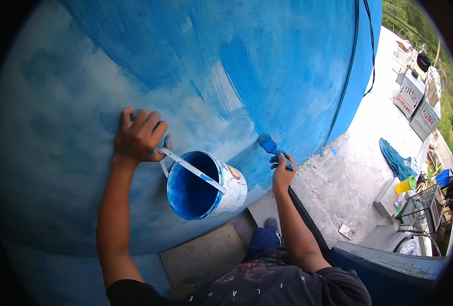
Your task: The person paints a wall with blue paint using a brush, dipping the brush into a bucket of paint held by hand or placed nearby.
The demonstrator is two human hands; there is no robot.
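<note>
The white strap handle of a plastic paint bucket hangs from my left hand, near the thumb. My left fingers are bent against the pale, cloudy part of a curved painted wall. The bucket tilts towards me, its inside coated in blue paint, and the paint level cannot be made out. In my right hand is a paintbrush smeared with blue. Its bristles touch the wall at the lower end of a fresh, darker blue stroke.
A black cable runs down the wall's right side. Across the pale concrete floor lie a blue-green cloth and a phone. Grey boxes, a yellow cup and a wire cage stand farther right. A board lies below me.
</note>
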